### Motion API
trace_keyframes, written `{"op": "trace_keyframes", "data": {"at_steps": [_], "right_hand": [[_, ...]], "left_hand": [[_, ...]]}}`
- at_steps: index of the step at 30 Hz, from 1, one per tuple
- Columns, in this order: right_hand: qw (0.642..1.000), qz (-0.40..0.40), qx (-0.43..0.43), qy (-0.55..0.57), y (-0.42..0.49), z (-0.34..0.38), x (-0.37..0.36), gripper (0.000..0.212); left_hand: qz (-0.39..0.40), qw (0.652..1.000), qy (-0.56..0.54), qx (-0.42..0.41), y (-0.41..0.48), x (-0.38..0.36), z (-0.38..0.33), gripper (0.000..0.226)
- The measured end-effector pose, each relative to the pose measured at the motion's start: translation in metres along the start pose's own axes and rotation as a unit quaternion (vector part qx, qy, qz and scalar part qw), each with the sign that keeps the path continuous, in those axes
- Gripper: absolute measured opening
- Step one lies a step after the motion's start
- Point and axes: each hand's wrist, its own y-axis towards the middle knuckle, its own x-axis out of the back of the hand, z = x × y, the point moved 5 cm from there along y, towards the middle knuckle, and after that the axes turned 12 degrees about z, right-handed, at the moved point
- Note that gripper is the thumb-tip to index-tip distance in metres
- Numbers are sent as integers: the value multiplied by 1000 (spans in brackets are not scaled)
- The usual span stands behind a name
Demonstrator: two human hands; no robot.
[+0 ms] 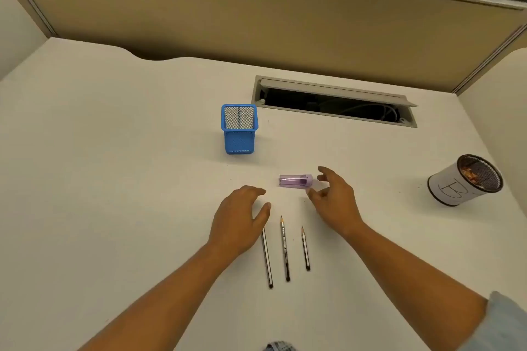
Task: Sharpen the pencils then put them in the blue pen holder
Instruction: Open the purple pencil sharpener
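So, nothing's been sharpened into the holder yet as far as I can tell. The three dark striped wooden pencils all lie flat on the white desk (114, 151), side by side with tips pointing away from the person: the long left pencil (267, 261), the middle pencil (284, 248) and the short right pencil (305, 248). Lined up like that, they're easy to grab one at a time.

The right hand (338, 199) is spread wide just beside the see-through purple plastic sharpener (295, 180), thumb and fingers on either side of its near end. It isn't gripping it yet; looks like it's shaping up for a pinch. The sharpener lies on its side between the pencils and the square blue mesh pen holder (239, 134), which stands upright further back with nothing in it that I can see.

The left hand (238, 219) hangs over the tip end of the left pencil, fingers relaxed and holding nothing. I can't tell if it's actually touching the pencil.

Off to the right there's a round mesh cup wrapped in white paper (462, 182) with what looks like shavings inside, probably the bin for the mess.
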Motion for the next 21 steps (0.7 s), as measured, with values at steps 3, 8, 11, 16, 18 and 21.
{"op": "trace_keyframes", "data": {"at_steps": [3,8,11,16,18,21], "right_hand": [[999,15,0,-31,15,0,-2,53],[999,21,14,-39,29,-2,-9,40],[1000,-1,17,-22,31,-4,-8,29],[997,15,22,67,14,9,-2,26],[994,34,44,90,-4,24,1,31],[986,68,105,114,-36,48,8,33]], "left_hand": [[6,1000,7,-20,21,1,0,35],[3,1000,-6,-6,49,5,3,35],[3,1000,-10,-8,57,3,1,34],[17,998,-67,-13,54,2,-11,37],[33,991,-127,-13,47,4,-15,42],[122,976,-181,-17,28,5,-24,41]]}}
